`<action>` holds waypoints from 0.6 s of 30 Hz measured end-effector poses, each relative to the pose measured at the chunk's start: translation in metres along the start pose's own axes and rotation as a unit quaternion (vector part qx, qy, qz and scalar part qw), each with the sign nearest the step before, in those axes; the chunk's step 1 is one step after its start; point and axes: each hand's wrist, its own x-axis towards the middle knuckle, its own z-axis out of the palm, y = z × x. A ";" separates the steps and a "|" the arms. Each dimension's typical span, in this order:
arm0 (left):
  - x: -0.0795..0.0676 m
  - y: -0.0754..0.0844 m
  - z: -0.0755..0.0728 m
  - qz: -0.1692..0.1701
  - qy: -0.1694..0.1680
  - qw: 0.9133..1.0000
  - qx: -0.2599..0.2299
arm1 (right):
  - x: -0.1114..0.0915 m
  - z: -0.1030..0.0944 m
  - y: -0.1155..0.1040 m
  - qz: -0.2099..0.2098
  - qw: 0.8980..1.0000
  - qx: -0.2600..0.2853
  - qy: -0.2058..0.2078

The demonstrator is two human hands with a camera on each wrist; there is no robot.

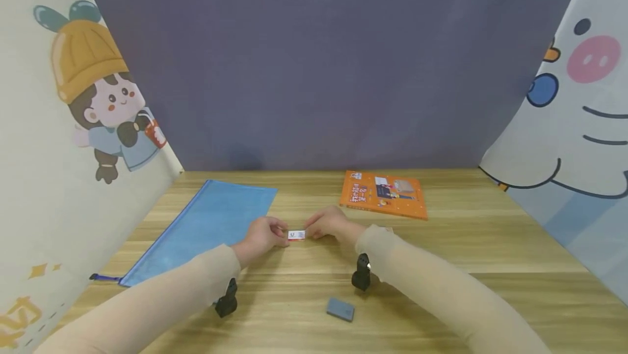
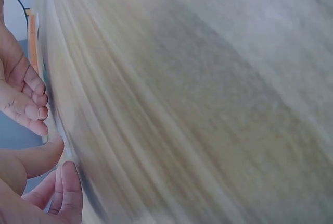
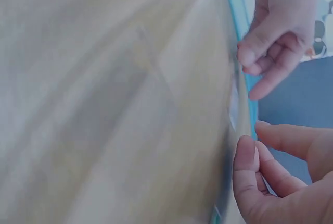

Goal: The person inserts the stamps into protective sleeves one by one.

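Note:
On the wooden table lies a small white printed block [image 1: 296, 235] with a red lower edge, possibly an eraser. My left hand [image 1: 265, 238] is at its left end, thumb and forefinger tips apart and close to it or touching. At the right end are the fingertips of my right hand [image 1: 330, 223]. In the right wrist view the block [image 3: 233, 107] shows as a thin pale strip between the left hand [image 3: 276, 41] and the right hand [image 3: 283, 174], whose thumb and forefinger stand slightly apart. Its kind is too small to read.
A blue zip pouch [image 1: 206, 223] lies under and left of my left hand. An orange book [image 1: 385, 195] is behind my right hand. Nearer me rests a small grey flat block [image 1: 340, 309]. Something pale [image 1: 388, 229] peeks out behind the right sleeve, mostly hidden.

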 end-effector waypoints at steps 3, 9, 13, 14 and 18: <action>-0.002 0.004 0.000 0.011 0.001 1.000 0.001 | 0.001 -0.011 -0.002 -0.002 1.000 -0.013 -0.001; -0.008 0.013 0.012 0.048 -0.026 0.998 0.000 | -0.004 -0.036 -0.003 -0.010 0.997 -0.080 0.008; -0.017 0.022 0.021 0.056 -0.057 0.997 -0.015 | -0.007 -0.048 0.001 -0.006 0.992 -0.126 0.013; -0.019 0.025 0.023 0.057 -0.065 0.996 -0.019 | -0.007 -0.050 0.003 -0.003 0.991 -0.137 0.013; -0.026 0.031 0.033 0.075 -0.082 0.993 -0.026 | -0.010 -0.056 0.010 0.010 0.987 -0.162 0.021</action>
